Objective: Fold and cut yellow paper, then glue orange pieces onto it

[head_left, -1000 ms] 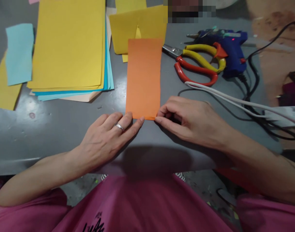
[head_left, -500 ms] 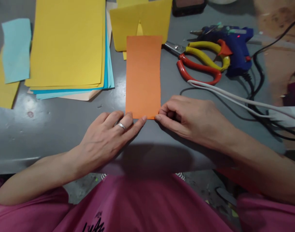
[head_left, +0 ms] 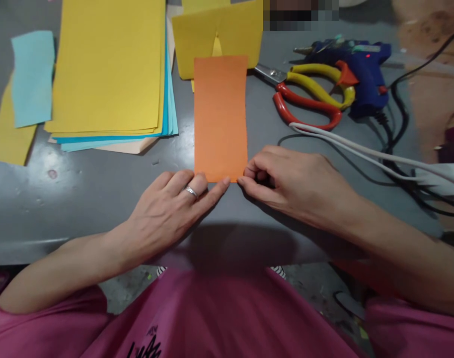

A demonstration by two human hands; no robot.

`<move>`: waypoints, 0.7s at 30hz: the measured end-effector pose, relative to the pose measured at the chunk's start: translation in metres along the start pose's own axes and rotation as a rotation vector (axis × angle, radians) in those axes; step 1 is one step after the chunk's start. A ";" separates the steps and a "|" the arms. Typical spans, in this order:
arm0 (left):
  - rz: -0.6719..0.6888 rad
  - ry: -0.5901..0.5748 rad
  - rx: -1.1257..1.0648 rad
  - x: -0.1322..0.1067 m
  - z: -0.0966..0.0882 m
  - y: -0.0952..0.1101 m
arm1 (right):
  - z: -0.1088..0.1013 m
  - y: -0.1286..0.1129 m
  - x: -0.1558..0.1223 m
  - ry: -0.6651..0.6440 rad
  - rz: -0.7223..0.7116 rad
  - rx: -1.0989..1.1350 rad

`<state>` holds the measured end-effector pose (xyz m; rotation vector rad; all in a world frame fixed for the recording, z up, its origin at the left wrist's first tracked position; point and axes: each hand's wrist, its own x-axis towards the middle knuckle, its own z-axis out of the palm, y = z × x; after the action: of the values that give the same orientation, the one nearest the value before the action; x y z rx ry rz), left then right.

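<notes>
An orange paper strip (head_left: 220, 117) lies lengthwise on the grey table (head_left: 81, 199), its near short edge between my hands. My left hand (head_left: 171, 211), with a ring on one finger, lies flat with fingers stretched out, the fingertips pressing the strip's near edge. My right hand (head_left: 294, 184) is curled, thumb and forefinger pinched at the strip's near right corner.
A stack of yellow and blue paper sheets (head_left: 111, 69) sits at the back left, with a light blue scrap (head_left: 32, 77) beside it. A cut yellow sheet (head_left: 215, 35) lies behind the strip. Red-and-yellow scissors (head_left: 309, 94), a blue glue gun (head_left: 357, 64) and cables (head_left: 361, 151) lie to the right.
Almost nothing differs: both hands stay at the strip's near edge, and the view has shifted slightly.
</notes>
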<state>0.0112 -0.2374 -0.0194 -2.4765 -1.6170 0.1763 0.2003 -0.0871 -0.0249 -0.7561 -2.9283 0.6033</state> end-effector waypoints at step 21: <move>-0.007 0.057 -0.028 0.000 0.003 0.000 | -0.002 0.024 -0.005 0.097 -0.412 0.142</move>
<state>0.0105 -0.2375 -0.0228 -2.4727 -1.6159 0.0825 0.2160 -0.0697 -0.0324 -0.1529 -2.7889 0.6971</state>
